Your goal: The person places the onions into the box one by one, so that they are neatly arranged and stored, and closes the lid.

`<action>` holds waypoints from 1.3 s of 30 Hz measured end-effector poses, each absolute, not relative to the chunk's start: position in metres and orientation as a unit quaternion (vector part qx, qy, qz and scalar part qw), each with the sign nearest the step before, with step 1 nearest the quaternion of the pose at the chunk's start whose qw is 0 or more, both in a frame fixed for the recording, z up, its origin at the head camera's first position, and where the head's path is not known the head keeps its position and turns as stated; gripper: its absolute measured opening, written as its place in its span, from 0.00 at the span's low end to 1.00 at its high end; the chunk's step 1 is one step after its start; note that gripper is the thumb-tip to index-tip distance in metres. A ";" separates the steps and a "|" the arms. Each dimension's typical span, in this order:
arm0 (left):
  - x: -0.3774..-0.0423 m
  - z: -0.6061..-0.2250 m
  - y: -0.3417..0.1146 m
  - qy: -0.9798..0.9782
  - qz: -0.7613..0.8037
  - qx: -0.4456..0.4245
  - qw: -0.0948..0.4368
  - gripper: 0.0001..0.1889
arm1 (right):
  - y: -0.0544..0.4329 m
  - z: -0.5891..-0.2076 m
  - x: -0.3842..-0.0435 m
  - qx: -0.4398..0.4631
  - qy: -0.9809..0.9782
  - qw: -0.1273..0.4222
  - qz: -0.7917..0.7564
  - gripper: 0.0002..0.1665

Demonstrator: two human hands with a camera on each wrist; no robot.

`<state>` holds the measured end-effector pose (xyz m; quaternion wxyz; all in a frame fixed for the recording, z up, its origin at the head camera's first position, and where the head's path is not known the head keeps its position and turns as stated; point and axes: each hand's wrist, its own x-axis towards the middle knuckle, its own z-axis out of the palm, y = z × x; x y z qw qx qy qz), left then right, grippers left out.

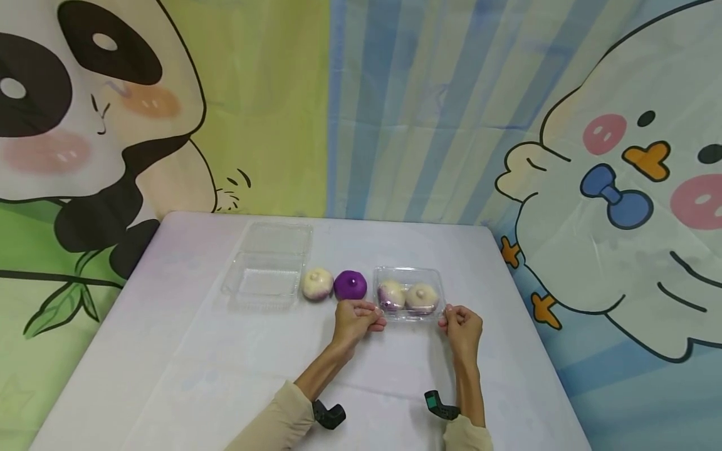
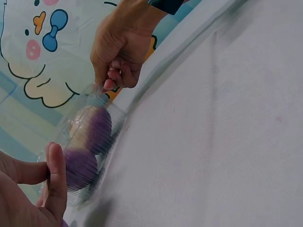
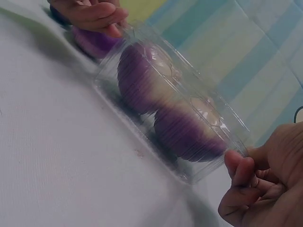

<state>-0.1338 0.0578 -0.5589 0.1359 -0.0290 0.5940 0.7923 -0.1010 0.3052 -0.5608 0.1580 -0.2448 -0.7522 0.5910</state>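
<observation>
A clear plastic clamshell box (image 1: 408,316) stands with its lid down on the right half of the table. Inside are two round purple-and-white vegetables, much like turnips (image 3: 137,78); one turnip (image 1: 422,298) lies at the right of the box. My left hand (image 1: 355,322) pinches the box's near left corner between thumb and fingers. At the opposite end, my right hand (image 1: 464,329) pinches the near right corner, its thumb and index finger on the rim in the right wrist view. The left wrist view shows the box (image 2: 102,101) between both hands.
Left of the box sit a purple round vegetable (image 1: 350,285) and a mostly white one (image 1: 318,284), side by side. Farther left, another clear clamshell (image 1: 271,285) lies with its lid spread back. A cartoon-printed curtain (image 1: 395,113) hangs behind the white-covered table (image 1: 225,376).
</observation>
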 end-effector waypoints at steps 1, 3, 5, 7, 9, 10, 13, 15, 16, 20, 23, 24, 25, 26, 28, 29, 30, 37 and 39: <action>-0.134 -0.559 0.058 0.593 0.793 -0.028 0.135 0.10 | 0.305 -0.560 -0.101 -0.246 -0.751 0.156 0.592 0.17; -0.135 -0.559 0.057 0.591 0.795 -0.028 0.138 0.10 | 0.305 -0.561 -0.100 -0.251 -0.749 0.148 0.595 0.17; -0.135 -0.558 0.057 0.589 0.795 -0.027 0.141 0.10 | 0.306 -0.561 -0.099 -0.257 -0.745 0.137 0.600 0.18; -0.135 -0.558 0.057 0.588 0.796 -0.026 0.142 0.10 | 0.306 -0.562 -0.099 -0.261 -0.739 0.127 0.607 0.19; -0.135 -0.558 0.056 0.590 0.795 -0.025 0.142 0.10 | 0.306 -0.562 -0.098 -0.261 -0.734 0.121 0.615 0.19; -0.135 -0.557 0.056 0.591 0.794 -0.025 0.142 0.10 | 0.306 -0.562 -0.098 -0.260 -0.732 0.120 0.618 0.19; -0.135 -0.559 0.055 0.591 0.793 -0.021 0.145 0.10 | 0.306 -0.563 -0.098 -0.255 -0.728 0.118 0.626 0.19; -0.137 -0.560 0.055 0.591 0.792 -0.020 0.148 0.10 | 0.307 -0.563 -0.098 -0.252 -0.726 0.119 0.629 0.19; -0.137 -0.560 0.055 0.591 0.793 -0.018 0.148 0.10 | 0.307 -0.562 -0.098 -0.251 -0.725 0.118 0.631 0.19; -0.139 -0.560 0.055 0.588 0.794 -0.020 0.154 0.09 | 0.307 -0.562 -0.099 -0.249 -0.725 0.120 0.631 0.18; -0.139 -0.559 0.054 0.586 0.794 -0.021 0.159 0.09 | 0.307 -0.562 -0.100 -0.248 -0.727 0.124 0.628 0.18; -0.140 -0.559 0.054 0.586 0.794 -0.021 0.160 0.09 | 0.307 -0.562 -0.100 -0.247 -0.727 0.125 0.628 0.18; -0.140 -0.559 0.054 0.587 0.794 -0.019 0.160 0.09 | 0.307 -0.562 -0.100 -0.245 -0.726 0.127 0.629 0.18; -0.140 -0.559 0.055 0.587 0.793 -0.019 0.161 0.09 | 0.307 -0.562 -0.100 -0.245 -0.724 0.129 0.631 0.18; -0.140 -0.559 0.055 0.588 0.792 -0.018 0.163 0.09 | 0.308 -0.563 -0.101 -0.244 -0.722 0.132 0.634 0.18; -0.140 -0.559 0.056 0.589 0.791 -0.017 0.164 0.09 | 0.308 -0.562 -0.101 -0.244 -0.719 0.134 0.636 0.18; -0.140 -0.559 0.056 0.589 0.791 -0.018 0.166 0.09 | 0.308 -0.562 -0.101 -0.246 -0.718 0.135 0.637 0.18; -0.138 -0.555 0.055 0.596 0.780 -0.016 0.188 0.12 | 0.310 -0.560 -0.102 -0.276 -0.705 0.158 0.634 0.19; -0.137 -0.555 0.054 0.602 0.775 -0.013 0.192 0.13 | 0.311 -0.559 -0.103 -0.287 -0.689 0.172 0.644 0.19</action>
